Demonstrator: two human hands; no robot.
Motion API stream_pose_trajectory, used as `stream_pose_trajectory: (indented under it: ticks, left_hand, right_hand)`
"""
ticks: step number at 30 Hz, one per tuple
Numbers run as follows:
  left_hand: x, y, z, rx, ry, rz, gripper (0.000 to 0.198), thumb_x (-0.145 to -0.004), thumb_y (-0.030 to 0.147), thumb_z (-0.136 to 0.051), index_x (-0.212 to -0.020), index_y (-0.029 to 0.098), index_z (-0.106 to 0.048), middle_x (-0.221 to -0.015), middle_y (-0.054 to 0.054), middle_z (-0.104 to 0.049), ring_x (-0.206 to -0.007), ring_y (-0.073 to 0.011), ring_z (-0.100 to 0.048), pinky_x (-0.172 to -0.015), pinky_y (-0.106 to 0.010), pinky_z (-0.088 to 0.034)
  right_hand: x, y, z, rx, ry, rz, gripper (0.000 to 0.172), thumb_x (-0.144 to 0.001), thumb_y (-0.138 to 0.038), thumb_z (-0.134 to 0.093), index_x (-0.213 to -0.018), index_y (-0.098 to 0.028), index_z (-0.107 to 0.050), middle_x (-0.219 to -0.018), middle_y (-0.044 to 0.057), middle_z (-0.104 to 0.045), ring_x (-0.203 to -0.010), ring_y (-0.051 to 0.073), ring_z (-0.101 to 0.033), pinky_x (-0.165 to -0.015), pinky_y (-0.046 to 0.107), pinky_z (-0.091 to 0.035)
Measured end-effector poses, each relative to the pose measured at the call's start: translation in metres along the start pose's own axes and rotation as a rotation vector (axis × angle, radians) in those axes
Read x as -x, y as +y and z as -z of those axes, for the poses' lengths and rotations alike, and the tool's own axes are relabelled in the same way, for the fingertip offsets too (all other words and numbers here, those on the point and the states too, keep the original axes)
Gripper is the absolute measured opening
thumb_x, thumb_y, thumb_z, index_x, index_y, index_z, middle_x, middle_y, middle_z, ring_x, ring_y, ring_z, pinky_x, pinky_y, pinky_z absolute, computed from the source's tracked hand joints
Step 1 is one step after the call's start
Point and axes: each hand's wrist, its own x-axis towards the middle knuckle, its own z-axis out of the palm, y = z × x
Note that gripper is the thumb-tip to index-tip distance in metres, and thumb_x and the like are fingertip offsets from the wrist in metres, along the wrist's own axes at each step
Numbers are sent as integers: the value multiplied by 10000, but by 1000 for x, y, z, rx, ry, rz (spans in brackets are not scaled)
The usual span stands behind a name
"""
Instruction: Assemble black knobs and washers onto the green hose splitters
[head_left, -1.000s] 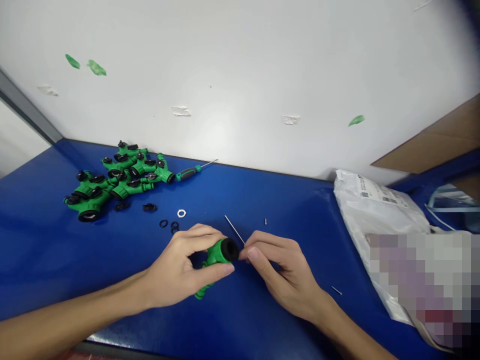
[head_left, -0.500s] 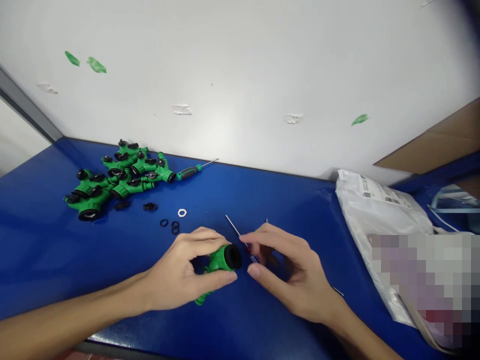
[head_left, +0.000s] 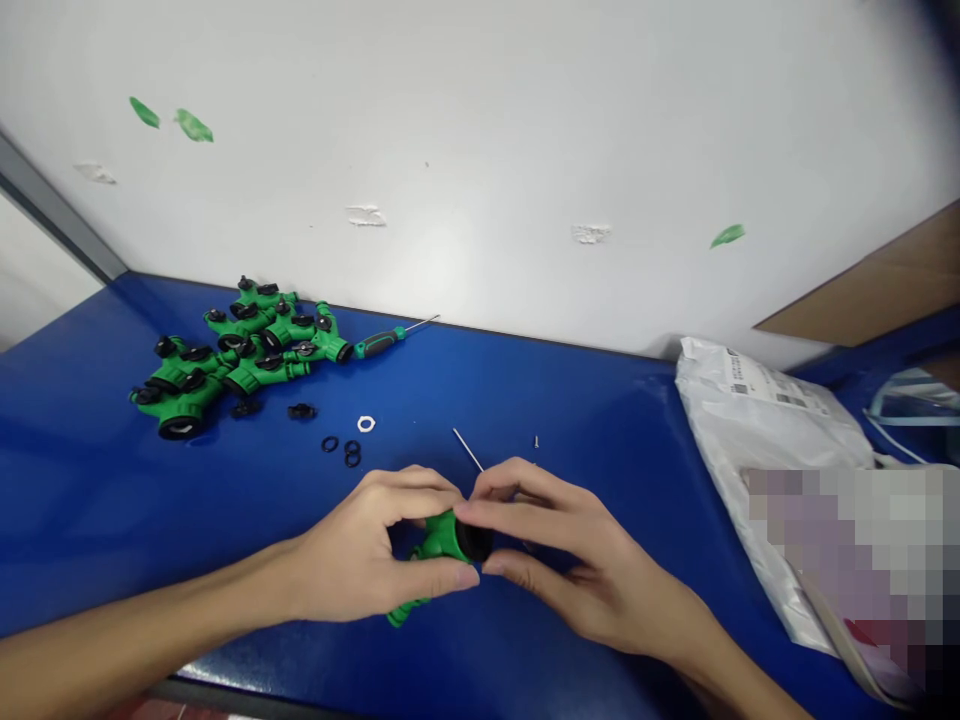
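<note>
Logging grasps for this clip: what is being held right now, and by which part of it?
The left hand holds a green plastic hose splitter by its body; the right hand has its fingers on the black end.

The left forearm (head_left: 142,610) lay low and nearly level, its wrist straight, and the left hand (head_left: 367,545) was curled, with the fingers arched above and the thumb stretched underneath. The right hand (head_left: 589,565) faced it from the other side, slightly turned, its fingers (head_left: 525,490) bent and their tips just beside the left fingertips.
</note>
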Motion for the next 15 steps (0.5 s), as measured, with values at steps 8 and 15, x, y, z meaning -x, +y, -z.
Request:
stream_pose_trajectory:
  ticks: [8, 15]
  left_hand:
    - [1, 0, -5, -128, 40, -150, 90, -822, 165, -721, -882, 98, -717, -782, -62, -645, -797, -192, -587, -794, -364, -519]
    - [3, -5, -7, -71, 67, -65, 146, -791, 143, -747, -935, 133, -729, -866, -72, -710, -856, -207, -633, -789, -354, -528]
  right_hand:
    - [-1, 0, -17, 143, 198, 62, 282, -870, -356, -725, -1047, -164, -618, -844, 43, -642, -744, 159, -603, -626, 276, -511]
    - [0, -2, -7, 124, 48, 62, 298, -947, -215, -617, -1245, -228, -613, -1101, 94, -621, -933, 172, -628, -769, 313, -558]
